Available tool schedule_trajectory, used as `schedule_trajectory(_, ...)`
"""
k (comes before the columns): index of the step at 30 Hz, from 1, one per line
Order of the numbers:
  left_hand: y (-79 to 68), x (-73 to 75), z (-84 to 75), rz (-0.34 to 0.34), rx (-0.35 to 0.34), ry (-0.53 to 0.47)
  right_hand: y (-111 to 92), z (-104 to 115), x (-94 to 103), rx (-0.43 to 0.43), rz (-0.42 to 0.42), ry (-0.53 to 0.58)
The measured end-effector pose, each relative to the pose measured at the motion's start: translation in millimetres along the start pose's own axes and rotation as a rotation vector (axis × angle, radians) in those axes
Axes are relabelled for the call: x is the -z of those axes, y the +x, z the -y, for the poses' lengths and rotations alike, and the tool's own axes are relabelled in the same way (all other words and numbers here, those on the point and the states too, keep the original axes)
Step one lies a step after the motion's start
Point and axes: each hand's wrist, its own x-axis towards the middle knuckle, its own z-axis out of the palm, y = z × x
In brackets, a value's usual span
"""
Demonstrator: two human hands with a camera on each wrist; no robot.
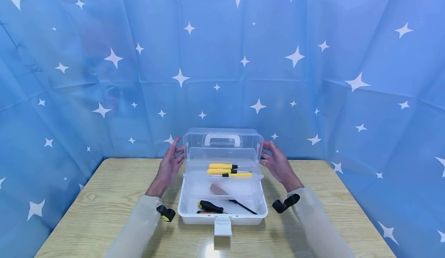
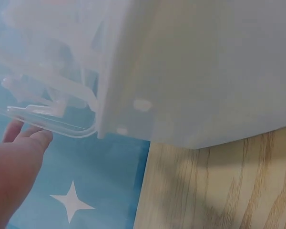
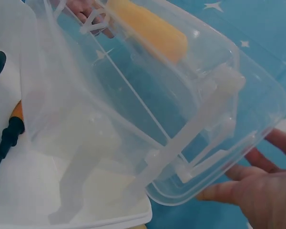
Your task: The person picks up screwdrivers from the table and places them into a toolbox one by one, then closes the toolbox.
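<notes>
A toolbox (image 1: 199, 220) with a white base stands on the table, its clear lid (image 1: 194, 137) raised and tipped back. My left hand (image 1: 169, 168) is at the lid's left side, fingers extended near its edge. On the other side, my right hand (image 1: 278, 166) has its fingertips right at the lid's edge, loosely spread. Several yellow-handled screwdrivers (image 1: 220, 171) lie in the clear upper tray (image 1: 194, 165). Down in the base are a black-and-yellow screwdriver (image 1: 210, 206), an orange-handled tool (image 1: 205, 212) and a longer black-shafted tool (image 1: 243, 205), partly seen through the tray.
The wooden table (image 1: 114, 188) extends to both sides of the toolbox. A blue curtain (image 1: 222, 57) with white stars hangs close behind. The white latch (image 1: 223, 227) hangs down at the box's front, and a white handle (image 1: 222, 140) shows on the lid.
</notes>
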Motion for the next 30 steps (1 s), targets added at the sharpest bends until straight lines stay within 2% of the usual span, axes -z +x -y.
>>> schedule_trajectory(5, -4.5, -1.2, -1.8, -0.023, -0.012, -0.008, -4.6, -1.2, 0.4, 0.047, 0.005, 0.032)
schedule_trajectory(10, -9.7, -1.2, -3.2, -0.097, -0.019, 0.073, -7.6, 0.8, -2.9, 0.034, -0.024, 0.025)
schedule_trajectory(15, -9.6, -1.8, -2.0, -0.214, -0.010, 0.137, -9.7, 7.2, -5.6, -0.027, -0.052, -0.048)
schedule_trajectory(21, -11.1, -2.1, -1.5, -0.297, 0.007, 0.208, -10.4, 15.3, -8.8, -0.155, -0.089, -0.155)
schedule_trajectory(26, -14.1, -2.2, -3.1, -0.313, 0.033, 0.259, -13.9, 17.4, -8.0, -0.226, -0.059, -0.173)
schedule_trajectory(30, -16.2, -0.1, -2.7, -0.271, 0.066, 0.259, -20.2, 16.1, -3.1, -0.257, -0.009, -0.140)
